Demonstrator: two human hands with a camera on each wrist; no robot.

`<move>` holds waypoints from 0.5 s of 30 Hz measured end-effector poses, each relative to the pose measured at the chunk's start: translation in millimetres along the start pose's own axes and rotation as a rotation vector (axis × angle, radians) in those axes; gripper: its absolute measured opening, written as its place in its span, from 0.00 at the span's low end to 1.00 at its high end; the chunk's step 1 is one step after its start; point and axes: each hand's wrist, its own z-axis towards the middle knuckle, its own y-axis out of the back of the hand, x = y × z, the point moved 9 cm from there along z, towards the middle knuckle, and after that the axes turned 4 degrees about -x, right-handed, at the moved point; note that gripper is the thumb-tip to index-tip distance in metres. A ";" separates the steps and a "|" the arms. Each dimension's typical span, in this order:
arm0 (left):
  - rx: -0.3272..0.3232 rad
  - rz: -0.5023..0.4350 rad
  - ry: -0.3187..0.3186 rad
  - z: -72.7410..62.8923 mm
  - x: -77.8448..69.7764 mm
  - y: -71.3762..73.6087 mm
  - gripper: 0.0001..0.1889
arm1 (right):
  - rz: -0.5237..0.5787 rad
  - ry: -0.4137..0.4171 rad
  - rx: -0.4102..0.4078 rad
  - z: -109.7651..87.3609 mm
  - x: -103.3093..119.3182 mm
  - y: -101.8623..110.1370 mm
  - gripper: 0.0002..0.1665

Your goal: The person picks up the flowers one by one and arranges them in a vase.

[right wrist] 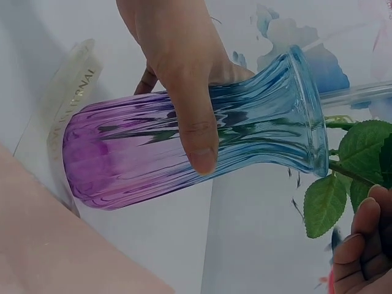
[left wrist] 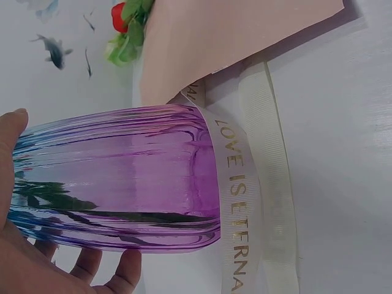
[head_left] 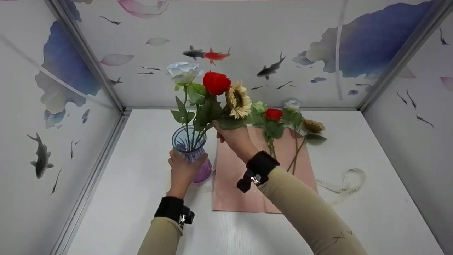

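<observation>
My left hand grips a ribbed glass vase, blue at the mouth and purple at the base. The vase leans slightly, and its base sits by a printed ribbon in the left wrist view. Stems of a white rose, a red flower and a cream sunflower run down into the mouth. Just right of the rim, my right hand has curled fingers at the sunflower's stem below its leaf. Its fingertips appear beside green leaves in the right wrist view; the grip is partly hidden.
Pink wrapping paper lies right of the vase. On its far part rest another red flower, a white rose and a brownish sunflower. A loop of ribbon lies at the right. Printed panels enclose the table.
</observation>
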 end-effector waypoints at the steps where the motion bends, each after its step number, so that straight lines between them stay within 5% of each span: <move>1: 0.000 0.001 0.001 -0.1 -0.2 -0.1 0.61 | 0.003 -0.001 -0.004 0.6 -0.1 -0.6 0.12; 10: 0.010 0.007 0.008 0.4 -0.5 -1.3 0.62 | 0.025 0.003 0.012 -0.4 -3.8 -2.8 0.11; 15: 0.017 0.007 0.001 0.1 -1.2 -1.6 0.62 | 0.001 -0.010 0.092 -6.3 -16.8 5.5 0.12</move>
